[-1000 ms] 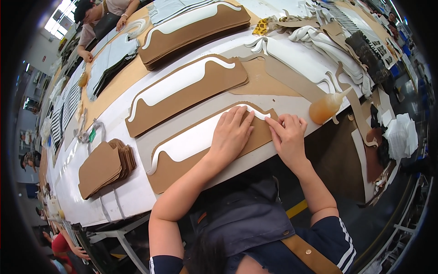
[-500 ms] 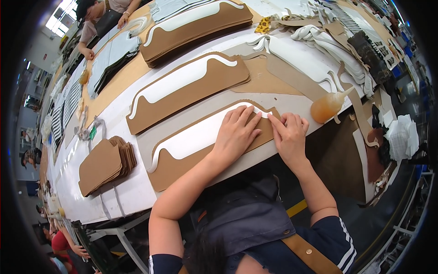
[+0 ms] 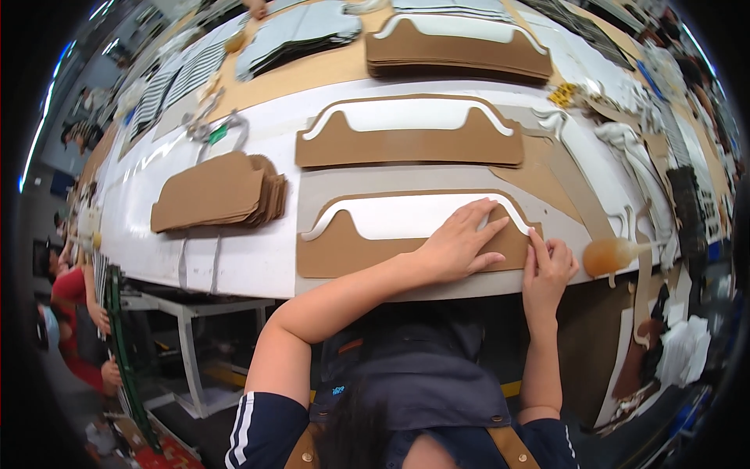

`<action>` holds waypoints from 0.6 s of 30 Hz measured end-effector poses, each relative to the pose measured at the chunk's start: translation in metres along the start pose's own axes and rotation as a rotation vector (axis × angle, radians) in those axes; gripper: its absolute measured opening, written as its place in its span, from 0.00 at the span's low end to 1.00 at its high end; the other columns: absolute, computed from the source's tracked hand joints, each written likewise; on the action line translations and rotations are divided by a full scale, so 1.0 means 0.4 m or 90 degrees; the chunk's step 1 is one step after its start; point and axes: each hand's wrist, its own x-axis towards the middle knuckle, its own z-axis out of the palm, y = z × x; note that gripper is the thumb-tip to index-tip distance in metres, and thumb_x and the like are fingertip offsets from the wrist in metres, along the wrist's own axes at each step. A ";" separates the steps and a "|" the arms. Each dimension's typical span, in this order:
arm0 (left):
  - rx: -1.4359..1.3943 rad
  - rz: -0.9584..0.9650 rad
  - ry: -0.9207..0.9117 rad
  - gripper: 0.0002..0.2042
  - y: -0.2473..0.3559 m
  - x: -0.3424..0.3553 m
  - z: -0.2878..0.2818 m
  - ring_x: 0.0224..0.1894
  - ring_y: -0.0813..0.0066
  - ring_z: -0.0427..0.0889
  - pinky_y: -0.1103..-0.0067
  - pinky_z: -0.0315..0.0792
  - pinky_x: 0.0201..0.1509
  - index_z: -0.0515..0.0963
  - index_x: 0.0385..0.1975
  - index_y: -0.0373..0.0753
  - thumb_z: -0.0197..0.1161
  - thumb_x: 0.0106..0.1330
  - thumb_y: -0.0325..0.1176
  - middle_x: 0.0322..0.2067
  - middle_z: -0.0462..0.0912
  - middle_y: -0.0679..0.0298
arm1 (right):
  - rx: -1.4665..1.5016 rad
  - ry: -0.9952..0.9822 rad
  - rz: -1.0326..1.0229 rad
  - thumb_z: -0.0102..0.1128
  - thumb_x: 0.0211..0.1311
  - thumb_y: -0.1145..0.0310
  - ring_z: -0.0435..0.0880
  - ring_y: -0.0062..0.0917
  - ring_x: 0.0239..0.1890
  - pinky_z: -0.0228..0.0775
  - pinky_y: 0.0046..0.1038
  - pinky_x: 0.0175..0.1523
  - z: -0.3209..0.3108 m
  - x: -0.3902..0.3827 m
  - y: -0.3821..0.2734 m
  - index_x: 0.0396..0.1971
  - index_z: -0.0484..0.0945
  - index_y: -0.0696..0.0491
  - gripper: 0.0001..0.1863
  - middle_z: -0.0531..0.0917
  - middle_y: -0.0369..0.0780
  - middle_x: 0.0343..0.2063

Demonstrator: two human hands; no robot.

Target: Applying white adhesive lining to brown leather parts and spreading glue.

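A white, curved-edged lining piece (image 3: 398, 215) lies on a brown leather-like panel (image 3: 332, 259) in front of me. My left hand (image 3: 462, 242) rests flat over the right part of the white piece, fingers spread, hiding some of it. At the tip of the narrow right arm of that piece, my right hand (image 3: 550, 270) is closed, its forefinger touching the strip's end and the other fingers curled. Just beyond lies a second brown panel (image 3: 406, 146) bearing a similar white piece (image 3: 398, 115).
A squeeze bottle (image 3: 609, 256) of amber liquid lies right of my right hand. Small brown cut pieces (image 3: 211, 191) are stacked at left. A thick stack of brown panels (image 3: 457, 59) stands at the back. White scraps (image 3: 625, 141) crowd the right side; the table edge runs close to me.
The whole view has turned and shifted, so the panels now lie nearly level across it. Both hands stay at the right end of the same white piece, the left still flat.
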 end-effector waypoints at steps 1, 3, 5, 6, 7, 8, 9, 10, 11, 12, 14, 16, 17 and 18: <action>0.010 -0.016 0.011 0.32 -0.008 -0.029 -0.023 0.74 0.43 0.62 0.58 0.59 0.79 0.69 0.70 0.35 0.63 0.75 0.50 0.69 0.66 0.41 | 0.012 -0.002 -0.018 0.67 0.67 0.70 0.76 0.31 0.47 0.59 0.39 0.60 0.001 0.000 0.001 0.57 0.85 0.45 0.18 0.75 0.37 0.41; 0.006 -0.138 0.015 0.31 -0.022 -0.099 -0.097 0.73 0.43 0.64 0.58 0.61 0.78 0.67 0.72 0.35 0.63 0.75 0.47 0.70 0.65 0.42 | 0.011 0.006 -0.001 0.66 0.69 0.71 0.76 0.32 0.48 0.58 0.39 0.61 0.001 -0.003 0.003 0.58 0.85 0.45 0.19 0.75 0.37 0.41; -0.041 -0.207 0.029 0.29 -0.033 -0.188 -0.189 0.72 0.44 0.67 0.59 0.63 0.76 0.69 0.70 0.35 0.65 0.75 0.43 0.70 0.67 0.44 | 0.031 -0.016 0.002 0.65 0.69 0.71 0.76 0.30 0.48 0.57 0.38 0.62 -0.009 0.002 0.010 0.58 0.85 0.46 0.18 0.76 0.37 0.42; -0.030 -0.267 0.077 0.27 -0.033 -0.234 -0.232 0.70 0.45 0.69 0.59 0.65 0.73 0.72 0.68 0.36 0.66 0.74 0.42 0.68 0.69 0.46 | 0.076 -0.032 0.027 0.64 0.69 0.72 0.76 0.30 0.48 0.57 0.37 0.62 -0.012 0.005 0.019 0.58 0.84 0.46 0.18 0.76 0.37 0.42; -0.020 -0.326 0.124 0.25 -0.036 -0.278 -0.266 0.68 0.47 0.72 0.60 0.66 0.71 0.74 0.66 0.37 0.67 0.73 0.41 0.67 0.71 0.48 | 0.118 -0.050 0.053 0.64 0.70 0.72 0.76 0.29 0.48 0.56 0.37 0.63 -0.017 0.010 0.019 0.59 0.84 0.47 0.19 0.76 0.37 0.42; 0.086 -0.355 0.175 0.22 -0.048 -0.321 -0.294 0.63 0.50 0.73 0.60 0.66 0.67 0.76 0.61 0.38 0.68 0.72 0.40 0.60 0.75 0.51 | 0.132 -0.048 0.074 0.63 0.71 0.72 0.77 0.28 0.48 0.55 0.36 0.64 -0.030 0.022 0.010 0.60 0.82 0.48 0.19 0.78 0.38 0.45; 0.193 -0.381 0.224 0.20 -0.056 -0.353 -0.316 0.59 0.53 0.74 0.60 0.66 0.64 0.79 0.57 0.38 0.69 0.71 0.40 0.54 0.78 0.54 | 0.138 -0.052 0.068 0.63 0.71 0.72 0.77 0.28 0.48 0.55 0.36 0.64 -0.033 0.034 0.002 0.60 0.82 0.48 0.19 0.78 0.38 0.45; 0.197 -0.388 0.227 0.20 -0.059 -0.375 -0.330 0.59 0.53 0.74 0.60 0.66 0.64 0.79 0.57 0.38 0.69 0.71 0.40 0.54 0.78 0.54 | 0.163 -0.028 0.060 0.63 0.71 0.72 0.77 0.28 0.49 0.54 0.36 0.65 -0.031 0.048 -0.006 0.60 0.82 0.49 0.19 0.78 0.38 0.46; 0.276 -0.425 0.239 0.16 -0.060 -0.393 -0.341 0.57 0.56 0.72 0.61 0.64 0.62 0.81 0.52 0.40 0.70 0.69 0.39 0.49 0.78 0.57 | 0.187 -0.004 0.054 0.62 0.71 0.71 0.77 0.28 0.49 0.54 0.35 0.66 -0.034 0.063 -0.016 0.60 0.81 0.49 0.19 0.78 0.38 0.47; 0.357 -0.461 0.250 0.12 -0.060 -0.404 -0.349 0.55 0.59 0.71 0.63 0.63 0.61 0.83 0.47 0.42 0.71 0.68 0.39 0.45 0.78 0.60 | 0.207 -0.039 0.041 0.64 0.70 0.72 0.78 0.30 0.53 0.54 0.37 0.69 -0.045 0.086 -0.048 0.60 0.81 0.52 0.19 0.79 0.40 0.50; 0.347 -0.483 0.242 0.10 -0.061 -0.421 -0.353 0.55 0.59 0.70 0.63 0.62 0.60 0.84 0.42 0.42 0.72 0.67 0.39 0.45 0.77 0.60 | 0.209 -0.041 -0.063 0.65 0.69 0.72 0.78 0.32 0.54 0.57 0.38 0.68 -0.033 0.125 -0.109 0.60 0.80 0.54 0.20 0.80 0.41 0.51; 0.333 -0.500 0.234 0.08 -0.065 -0.427 -0.356 0.56 0.60 0.68 0.63 0.61 0.60 0.84 0.38 0.43 0.72 0.66 0.38 0.44 0.76 0.61 | 0.264 -0.087 -0.210 0.66 0.67 0.72 0.78 0.38 0.57 0.63 0.41 0.68 -0.032 0.167 -0.184 0.59 0.80 0.56 0.21 0.80 0.44 0.55; 0.337 -0.488 0.258 0.07 -0.063 -0.426 -0.354 0.54 0.61 0.71 0.64 0.61 0.58 0.84 0.35 0.43 0.72 0.67 0.38 0.41 0.78 0.63 | 0.322 -0.135 -0.261 0.67 0.67 0.72 0.78 0.40 0.58 0.66 0.42 0.67 -0.035 0.188 -0.229 0.59 0.80 0.56 0.21 0.80 0.45 0.57; 0.342 -0.477 0.281 0.07 -0.062 -0.426 -0.352 0.51 0.63 0.73 0.65 0.61 0.57 0.84 0.32 0.43 0.72 0.67 0.38 0.38 0.79 0.64 | 0.351 -0.196 -0.318 0.67 0.67 0.72 0.77 0.41 0.61 0.67 0.41 0.68 -0.025 0.203 -0.265 0.59 0.79 0.58 0.21 0.79 0.46 0.59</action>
